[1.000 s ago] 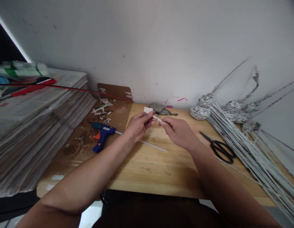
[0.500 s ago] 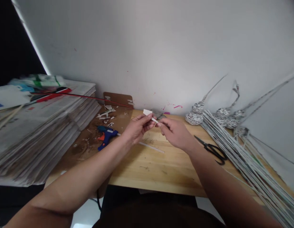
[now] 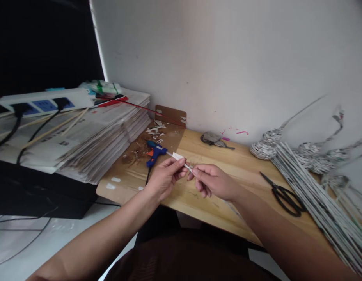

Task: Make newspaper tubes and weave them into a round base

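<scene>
Between my two hands, above the wooden table, is a small piece of white paper (image 3: 178,156) with a narrow, rolled-looking lower end. My left hand (image 3: 168,173) pinches it between thumb and fingers, the flat wider part sticking out past the thumb. My right hand (image 3: 208,179) is closed on the narrow end with thumb and forefinger. Just beyond my left hand lies a blue glue gun (image 3: 156,153) on brown cardboard (image 3: 131,164). Black scissors (image 3: 283,195) rest on the table to the right of my right hand.
Stacked newspapers (image 3: 110,136) fill the left, with a white power strip (image 3: 49,102) on top. A grey rag (image 3: 213,139) lies by the wall. On the right are long rolled paper sticks (image 3: 312,195) and woven paper shapes (image 3: 264,146). Paper scraps (image 3: 157,128) litter the cardboard.
The view has swung left, bringing the power strip into sight. Both hands still hold the paper, now lower in the picture; its flat part looks narrower.
</scene>
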`<act>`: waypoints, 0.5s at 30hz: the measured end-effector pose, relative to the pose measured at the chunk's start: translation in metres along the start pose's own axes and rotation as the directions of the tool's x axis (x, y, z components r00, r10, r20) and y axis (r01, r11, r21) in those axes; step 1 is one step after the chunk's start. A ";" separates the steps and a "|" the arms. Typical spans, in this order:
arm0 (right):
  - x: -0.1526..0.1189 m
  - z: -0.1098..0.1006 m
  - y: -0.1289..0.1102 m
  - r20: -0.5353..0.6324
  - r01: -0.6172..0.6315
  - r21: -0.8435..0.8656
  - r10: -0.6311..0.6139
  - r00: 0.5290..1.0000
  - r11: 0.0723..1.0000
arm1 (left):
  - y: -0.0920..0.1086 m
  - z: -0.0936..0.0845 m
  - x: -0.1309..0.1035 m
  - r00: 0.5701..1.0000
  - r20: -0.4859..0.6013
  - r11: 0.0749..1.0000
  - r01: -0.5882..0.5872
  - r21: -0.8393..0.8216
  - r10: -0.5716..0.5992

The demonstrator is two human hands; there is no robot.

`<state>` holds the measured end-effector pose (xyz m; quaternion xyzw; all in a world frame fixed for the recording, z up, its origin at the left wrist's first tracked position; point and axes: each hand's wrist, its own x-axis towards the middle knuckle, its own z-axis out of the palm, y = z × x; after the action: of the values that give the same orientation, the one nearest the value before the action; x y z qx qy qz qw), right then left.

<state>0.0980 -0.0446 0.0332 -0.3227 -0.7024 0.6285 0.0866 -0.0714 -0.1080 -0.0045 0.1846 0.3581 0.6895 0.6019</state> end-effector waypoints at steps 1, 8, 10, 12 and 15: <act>0.004 0.004 0.002 0.030 -0.026 0.046 0.025 0.999 0.999 | 0.002 -0.005 -0.006 1.000 -0.027 1.000 -0.015 -0.003 0.015; 0.065 0.035 0.000 0.024 -0.191 -0.010 0.191 0.981 0.982 | 0.016 -0.044 -0.048 0.969 -0.244 0.997 -0.062 -0.046 0.049; 0.092 0.044 -0.007 -0.031 -0.200 -0.147 0.197 0.980 0.969 | 0.016 -0.053 -0.057 0.958 -0.284 0.997 -0.063 -0.041 0.049; 0.118 0.054 -0.015 -0.115 -0.199 -0.332 0.170 0.979 0.922 | 0.016 -0.060 -0.062 0.948 -0.311 0.997 -0.075 -0.033 0.061; 0.143 0.066 -0.029 -0.197 -0.202 -0.588 0.103 0.975 0.783 | 0.016 -0.068 -0.066 0.939 -0.335 0.996 -0.091 -0.026 0.077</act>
<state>-0.0582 -0.0188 0.0064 -0.4369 -0.8288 0.3492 -0.0181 -0.1153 -0.1908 -0.0277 0.0680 0.4324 0.7430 0.5063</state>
